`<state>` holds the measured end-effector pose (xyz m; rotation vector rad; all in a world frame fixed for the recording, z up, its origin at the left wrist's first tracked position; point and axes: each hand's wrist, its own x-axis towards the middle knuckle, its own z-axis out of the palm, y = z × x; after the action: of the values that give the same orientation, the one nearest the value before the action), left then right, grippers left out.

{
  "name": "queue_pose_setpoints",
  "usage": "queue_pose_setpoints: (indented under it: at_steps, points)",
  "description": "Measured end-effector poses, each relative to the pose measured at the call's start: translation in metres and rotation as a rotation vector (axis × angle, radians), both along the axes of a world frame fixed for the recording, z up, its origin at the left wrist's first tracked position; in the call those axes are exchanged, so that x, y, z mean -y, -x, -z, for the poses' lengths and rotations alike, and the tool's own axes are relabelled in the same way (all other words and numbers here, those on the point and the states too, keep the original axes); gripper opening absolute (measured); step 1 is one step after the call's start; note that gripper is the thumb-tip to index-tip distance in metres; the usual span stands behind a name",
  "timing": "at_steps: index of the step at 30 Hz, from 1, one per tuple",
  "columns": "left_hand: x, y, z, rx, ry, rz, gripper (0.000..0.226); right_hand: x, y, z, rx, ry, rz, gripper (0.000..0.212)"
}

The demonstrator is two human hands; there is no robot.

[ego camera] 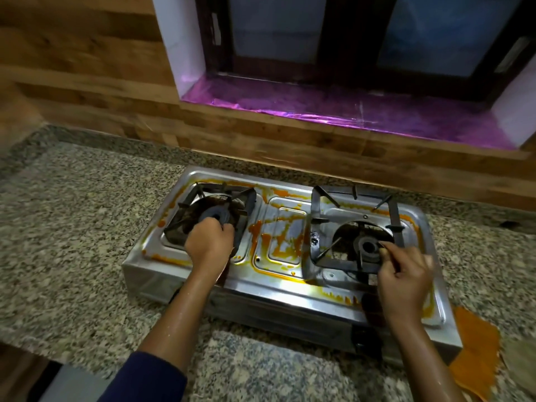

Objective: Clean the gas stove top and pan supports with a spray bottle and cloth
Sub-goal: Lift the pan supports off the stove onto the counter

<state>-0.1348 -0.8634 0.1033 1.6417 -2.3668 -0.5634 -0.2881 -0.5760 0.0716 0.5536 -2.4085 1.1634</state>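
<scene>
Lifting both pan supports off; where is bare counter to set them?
Widest bare granite counter lies left of the stove, up to the wooden wall. A narrower patch lies in front, between the left arm and right arm. Right of the stove is crowded: an orange cloth lies at its front corner.

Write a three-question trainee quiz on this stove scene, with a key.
1. True or false: the stove top is streaked with orange residue.
2. Multiple choice: the left hand is at A) the left burner, B) the window sill, C) the control knobs.
3. Fill in: the orange cloth lies on the counter beside the stove's front ____ corner.
Key: 1 true; 2 A; 3 right.
</scene>
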Motion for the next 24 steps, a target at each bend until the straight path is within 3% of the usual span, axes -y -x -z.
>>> queue_pose_setpoints:
  at_steps: [4,8,14,18,24]
  points:
    - [0.028,-0.002,-0.040,-0.027,-0.175,-0.011,0.039,0.022,-0.009,-0.003,0.005,0.030,-0.052,0.021]
    - [0.059,-0.015,-0.076,-0.255,-0.445,-0.032,0.035,0.047,-0.029,-0.013,0.018,0.020,-0.073,0.021]
    - [0.118,-0.063,-0.106,-0.378,-0.625,-0.007,0.027,0.111,-0.057,-0.021,0.026,0.057,-0.170,0.023]
    - [0.164,-0.115,-0.113,-0.465,-0.605,0.016,0.029,0.171,-0.087,-0.022,0.053,0.101,-0.228,0.023]
    - [0.258,-0.206,-0.077,-0.360,-0.399,-0.122,0.025,0.301,-0.140,-0.016,0.049,0.099,-0.342,0.019]
